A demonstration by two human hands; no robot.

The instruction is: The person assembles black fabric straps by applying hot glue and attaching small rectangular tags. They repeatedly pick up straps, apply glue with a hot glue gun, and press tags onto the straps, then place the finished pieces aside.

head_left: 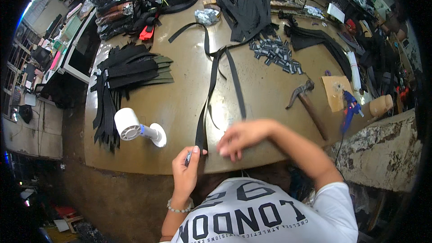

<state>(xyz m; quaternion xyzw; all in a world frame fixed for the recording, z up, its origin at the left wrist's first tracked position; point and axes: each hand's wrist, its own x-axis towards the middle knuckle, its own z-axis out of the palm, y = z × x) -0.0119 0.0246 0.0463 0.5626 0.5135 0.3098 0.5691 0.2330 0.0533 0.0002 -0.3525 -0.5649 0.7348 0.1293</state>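
Observation:
My left hand point(185, 170) is closed at the front edge of the table, pinching the near end of a long black strap point(210, 85). A small grey piece shows at its fingers; its exact kind cannot be made out. The strap runs away from me up the table and bends over other black straps. Just right of the strap end, my right hand point(245, 137) hovers with fingers loosely bent and apart, somewhat blurred, with nothing visible in it. Another black strap length point(235, 83) passes beneath that hand. Several small grey pieces point(276, 55) lie heaped farther off at the right.
Black strap bundles lie at left point(128, 69), far middle point(245, 11) and far right point(319, 40). A white cylinder-headed object point(128, 123) sits near left. At right are a hammer point(315, 112), a cardboard piece point(335, 92) and a blue glue gun point(351, 108).

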